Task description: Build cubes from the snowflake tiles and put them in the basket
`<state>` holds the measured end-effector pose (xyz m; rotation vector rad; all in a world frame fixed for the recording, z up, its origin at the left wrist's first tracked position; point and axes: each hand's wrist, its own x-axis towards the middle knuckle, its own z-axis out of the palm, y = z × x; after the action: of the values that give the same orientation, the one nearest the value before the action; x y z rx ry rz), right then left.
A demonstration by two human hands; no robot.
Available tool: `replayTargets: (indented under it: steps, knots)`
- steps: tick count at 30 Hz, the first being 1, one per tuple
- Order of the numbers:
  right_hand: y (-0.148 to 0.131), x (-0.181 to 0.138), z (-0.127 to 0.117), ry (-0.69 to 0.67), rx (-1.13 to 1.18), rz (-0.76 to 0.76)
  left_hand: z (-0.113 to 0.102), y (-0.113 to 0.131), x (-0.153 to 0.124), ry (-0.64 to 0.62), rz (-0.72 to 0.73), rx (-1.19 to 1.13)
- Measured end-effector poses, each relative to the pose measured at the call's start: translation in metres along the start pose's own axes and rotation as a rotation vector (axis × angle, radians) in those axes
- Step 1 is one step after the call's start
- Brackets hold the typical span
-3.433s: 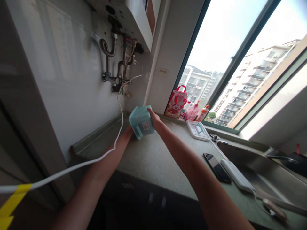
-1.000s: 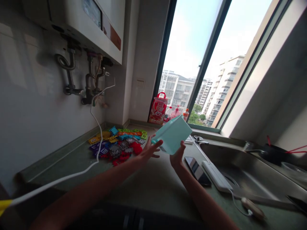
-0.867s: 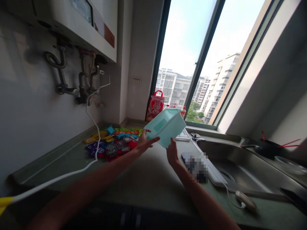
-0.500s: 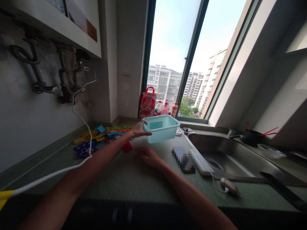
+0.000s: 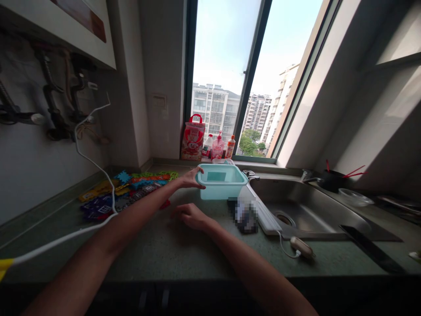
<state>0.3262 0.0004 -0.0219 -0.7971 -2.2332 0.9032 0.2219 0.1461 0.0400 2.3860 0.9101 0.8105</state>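
My left hand (image 5: 192, 178) grips the near left end of a pale teal plastic bin (image 5: 220, 191), thumb over the rim and fingers underneath it. The bin stands level at the back of the counter, with nothing visible inside. Lower down, my right hand (image 5: 191, 216) is just above or on the countertop, its fingers loosely bent and no object seen in them. To the left lies a spread of colourful flat pieces (image 5: 123, 193), some jigsaw-edged, partly hidden behind my left forearm. A small red piece (image 5: 165, 204) shows beside that forearm.
A blurred-out item (image 5: 244, 215) and a white power strip (image 5: 263, 213) lie left of the steel sink (image 5: 315, 215). A white cable (image 5: 66, 239) crosses at left. Bottles (image 5: 217, 147) and a red bag (image 5: 193, 140) stand by the window.
The bin has gone from tilted to level, still in my left hand. My right hand has shifted slightly left and its fingers are more bent. The view has turned a little right.
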Motion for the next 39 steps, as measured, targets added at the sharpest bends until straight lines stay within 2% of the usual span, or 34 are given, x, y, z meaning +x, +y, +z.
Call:
replayTargets:
  steps: [9,13,15,17,23,25,27,30,33,39]
  knots:
    - [-0.004,-0.003,-0.004,-0.030,-0.123,-0.103,0.012,-0.007,0.020,-0.011,0.037,-0.100]
    - [-0.003,-0.007,-0.004,-0.020,-0.130,-0.141,0.013,-0.008,0.004,0.042,0.017,-0.086]
    - [-0.002,-0.008,-0.003,0.014,-0.131,-0.140,0.002,-0.007,-0.019,0.015,0.052,-0.039]
    - [0.000,-0.009,0.000,0.052,-0.144,-0.138,-0.017,-0.003,-0.055,-0.009,0.103,0.036]
    - [0.008,-0.008,0.010,0.124,-0.231,-0.122,-0.091,0.008,-0.215,0.012,0.094,0.394]
    - [0.012,-0.003,0.014,0.139,-0.281,-0.113,-0.106,0.005,-0.262,-0.009,0.070,0.509]
    - [0.017,0.005,0.018,0.138,-0.344,-0.122,-0.114,-0.003,-0.295,-0.024,0.016,0.590]
    - [0.022,0.021,0.024,0.125,-0.443,-0.173,-0.118,-0.017,-0.312,-0.031,-0.060,0.638]
    - [0.022,0.038,0.032,0.121,-0.512,-0.212,-0.120,-0.032,-0.306,-0.025,-0.053,0.641]
    - [0.011,0.066,0.045,0.104,-0.555,-0.180,-0.128,-0.052,-0.298,0.046,-0.071,0.665]
